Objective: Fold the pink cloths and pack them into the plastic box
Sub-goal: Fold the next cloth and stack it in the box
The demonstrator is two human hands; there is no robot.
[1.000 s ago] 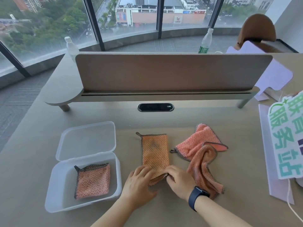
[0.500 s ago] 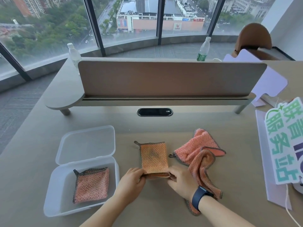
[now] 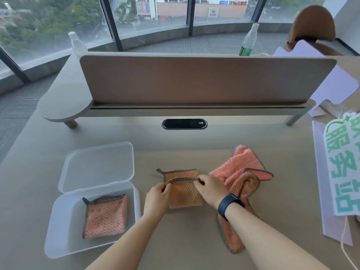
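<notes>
1. Cloth being folded sits at lower centre of the frame on the desk, just right of the plastic box. It's a soft, waffle-weave pink cloth with dark stitched trim, so I'd guess super light and floppy, no stiffness to speak of.
2. Left hand is pinching the left end of the folded-over top edge, and the right hand is pinching the right end of the same edge. Both are closed on the trim, holding the flap just short of the far edge underneath.
3. Best place to hold it, imo, is exactly there: the two corners along the trim. Grab the middle and it'll probably sag and the layers will slide apart.
4. It looks grippy rather than slippery, so it should stay put once pressed flat. Nothing fragile here.
5. One folded cloth already lies flat inside the box, lower left, with the hinged lid open behind it.
6. The crumpled pile right of centre, running under the right wrist, is not folded yet. It looks like two cloths, but I can't tell for sure.
</notes>
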